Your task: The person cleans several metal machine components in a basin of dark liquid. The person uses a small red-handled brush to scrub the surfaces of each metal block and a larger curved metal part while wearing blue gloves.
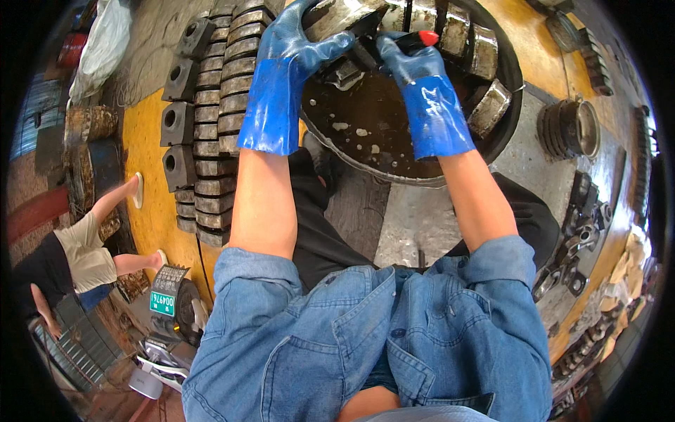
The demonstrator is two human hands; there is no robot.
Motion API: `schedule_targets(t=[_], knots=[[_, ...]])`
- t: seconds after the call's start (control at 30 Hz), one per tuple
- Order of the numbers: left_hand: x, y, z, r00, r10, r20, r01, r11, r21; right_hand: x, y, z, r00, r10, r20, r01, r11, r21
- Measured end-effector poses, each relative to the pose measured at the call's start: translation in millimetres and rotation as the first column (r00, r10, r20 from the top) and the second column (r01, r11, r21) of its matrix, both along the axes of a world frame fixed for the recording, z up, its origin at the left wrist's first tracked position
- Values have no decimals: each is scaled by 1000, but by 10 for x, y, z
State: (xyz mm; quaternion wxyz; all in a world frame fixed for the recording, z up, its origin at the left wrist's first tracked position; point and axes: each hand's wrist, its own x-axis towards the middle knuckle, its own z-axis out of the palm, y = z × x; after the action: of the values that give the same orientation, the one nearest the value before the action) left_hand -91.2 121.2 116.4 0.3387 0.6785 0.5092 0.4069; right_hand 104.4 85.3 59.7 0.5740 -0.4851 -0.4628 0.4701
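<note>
Two gloved hands are at work over a round dark basin [450, 169], taken here as the landmark.

Well left of the basin, another person [77, 257] crouches at the floor's edge, hands apart from the work.

Just left of the basin, metal blocks [218, 105] stand stacked in close rows on the yellow floor [144, 204]; these appear set aside and dry, though whether cleaned cannot be told.

At the basin's far left rim, the left hand [295, 42], in a blue glove, is closed round a grey metal block [337, 17], holding it tilted above the liquid.

Over the middle of the basin, the right hand [408, 60], also blue-gloved, is closed on a dark tool with a red end [415, 39], its working end against the held block. Whether it is a brush or a scraper cannot be told.

Inside the basin, dark liquid [373, 133] with pale floating scraps fills the bottom.

Along the basin's far and right inner wall, further blocks [478, 53] lean in a ring.

Right of the basin, a ribbed round part [569, 130] and small dark fittings [580, 243] lie on the floor.

Judgement: work is partway through. One block is in hand; those ringed in the basin appear left to do.
</note>
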Motion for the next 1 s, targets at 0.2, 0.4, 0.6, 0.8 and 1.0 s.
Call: schedule_targets(t=[0.2, 0.4, 0.6, 0.8, 1.0], knots=[[-30, 62, -15, 981, -106, 164, 110, 994, -14, -246, -245, -236, 984, 46, 173, -60, 995, 74], [-27, 56, -60, 989, -78, 124, 78, 997, 11, -181, -348, -111, 932, -38, 360, -98, 931, 352], [29, 42, 48, 953, -162, 256, 181, 982, -51, 14, -279, -214, 817, -150, 558, -114, 905, 410], [18, 37, 16, 991, -40, 131, 49, 996, -73, 68, -75, -123, 935, -212, 285, 99, 926, 364], [52, -5, 46, 1000, -1, 21, 1, 1000, -8, 76, -95, -262, 983, -100, 151, 105, 994, -29]])
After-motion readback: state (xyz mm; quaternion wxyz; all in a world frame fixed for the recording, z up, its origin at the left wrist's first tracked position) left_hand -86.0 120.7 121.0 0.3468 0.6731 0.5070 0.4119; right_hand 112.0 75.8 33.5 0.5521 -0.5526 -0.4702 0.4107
